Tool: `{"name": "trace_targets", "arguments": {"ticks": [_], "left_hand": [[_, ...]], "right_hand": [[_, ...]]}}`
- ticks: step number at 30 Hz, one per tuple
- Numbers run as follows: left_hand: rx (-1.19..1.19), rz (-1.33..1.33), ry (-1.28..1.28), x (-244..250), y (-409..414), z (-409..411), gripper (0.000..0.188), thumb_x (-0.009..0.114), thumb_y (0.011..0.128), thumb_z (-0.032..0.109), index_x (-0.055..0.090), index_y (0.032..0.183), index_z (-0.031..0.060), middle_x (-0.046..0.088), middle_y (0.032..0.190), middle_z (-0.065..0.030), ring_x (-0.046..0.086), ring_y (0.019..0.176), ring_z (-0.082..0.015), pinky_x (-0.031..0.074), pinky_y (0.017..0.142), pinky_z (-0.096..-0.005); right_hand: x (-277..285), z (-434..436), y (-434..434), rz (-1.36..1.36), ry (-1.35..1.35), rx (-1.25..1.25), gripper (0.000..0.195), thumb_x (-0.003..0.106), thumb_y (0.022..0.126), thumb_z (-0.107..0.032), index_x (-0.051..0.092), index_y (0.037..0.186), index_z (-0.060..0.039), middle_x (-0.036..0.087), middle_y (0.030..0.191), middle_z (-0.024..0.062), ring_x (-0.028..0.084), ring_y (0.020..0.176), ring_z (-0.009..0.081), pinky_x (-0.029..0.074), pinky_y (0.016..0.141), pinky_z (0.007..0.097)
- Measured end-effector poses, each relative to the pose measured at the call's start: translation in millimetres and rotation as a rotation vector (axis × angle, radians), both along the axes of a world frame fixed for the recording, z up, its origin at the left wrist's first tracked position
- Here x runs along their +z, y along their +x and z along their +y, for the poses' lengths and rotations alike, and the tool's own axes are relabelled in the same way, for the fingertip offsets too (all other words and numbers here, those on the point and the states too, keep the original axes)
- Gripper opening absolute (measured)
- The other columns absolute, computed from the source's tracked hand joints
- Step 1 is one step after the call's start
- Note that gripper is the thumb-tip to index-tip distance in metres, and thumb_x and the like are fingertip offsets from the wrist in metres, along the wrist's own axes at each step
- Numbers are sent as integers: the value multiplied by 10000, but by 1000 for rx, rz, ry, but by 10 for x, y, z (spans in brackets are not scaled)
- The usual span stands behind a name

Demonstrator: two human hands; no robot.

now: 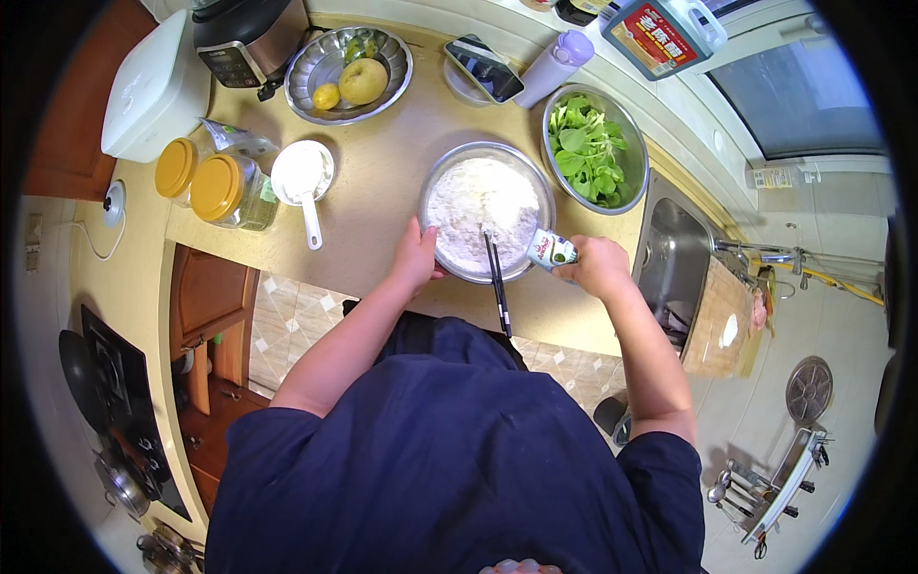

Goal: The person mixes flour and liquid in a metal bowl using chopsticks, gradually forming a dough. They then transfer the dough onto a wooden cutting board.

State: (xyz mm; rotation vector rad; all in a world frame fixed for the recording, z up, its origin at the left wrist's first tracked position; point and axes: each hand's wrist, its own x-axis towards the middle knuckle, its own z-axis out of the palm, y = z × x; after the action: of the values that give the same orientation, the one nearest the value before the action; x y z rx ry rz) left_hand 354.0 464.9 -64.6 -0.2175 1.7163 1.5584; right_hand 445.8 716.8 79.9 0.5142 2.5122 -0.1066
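Note:
A round metal bowl (548, 188) of white flour (480, 201) stands on the counter before me. My left hand (418, 258) grips its rim at the lower left, thumb at the edge. In my right hand (597, 265) is a small Anchor carton (551, 250), tipped toward the bowl's lower right rim; I cannot tell whether anything pours out. A pair of black chopsticks (496, 280) leans in the bowl, tips in the flour and handles jutting over the rim toward me.
Left of the bowl are a white cup with a handle (310, 222) holding white powder and orange-lidded jars (217, 188). A fluted metal dish (301, 93) with fruit sits behind. To the right are a bowl of green leaves (588, 154) and a sink (668, 265) with a cutting board (717, 323).

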Motion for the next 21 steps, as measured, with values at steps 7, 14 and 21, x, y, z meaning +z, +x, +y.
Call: {"name": "trace_targets", "arguments": {"ticks": [7, 14, 21], "left_hand": [[-30, 21, -18, -15, -21, -19, 313, 364, 1054, 275, 383, 1334, 134, 653, 958, -89, 650, 578, -161, 520, 456, -266], [0, 6, -18, 36, -23, -12, 266, 386, 1046, 230, 407, 1266, 81, 646, 972, -123, 667, 595, -192, 531, 432, -285], [-14, -2, -52, 27, -37, -17, 266, 377, 1048, 235, 399, 1269, 90, 646, 938, -116, 651, 559, -181, 519, 426, -276]], "right_hand": [[-395, 112, 269, 326, -99, -135, 366, 857, 676, -323, 698, 921, -103, 705, 827, 142, 676, 812, 325, 529, 724, 421], [-1150, 255, 677, 872, -855, -511, 460, 805, 769, -143, 616, 1174, -36, 674, 1051, 76, 634, 947, 180, 498, 855, 329], [-1339, 199, 690, 1012, -991, -718, 381, 731, 795, -12, 609, 1155, -38, 569, 1143, 53, 558, 1056, 150, 460, 915, 310]]}}
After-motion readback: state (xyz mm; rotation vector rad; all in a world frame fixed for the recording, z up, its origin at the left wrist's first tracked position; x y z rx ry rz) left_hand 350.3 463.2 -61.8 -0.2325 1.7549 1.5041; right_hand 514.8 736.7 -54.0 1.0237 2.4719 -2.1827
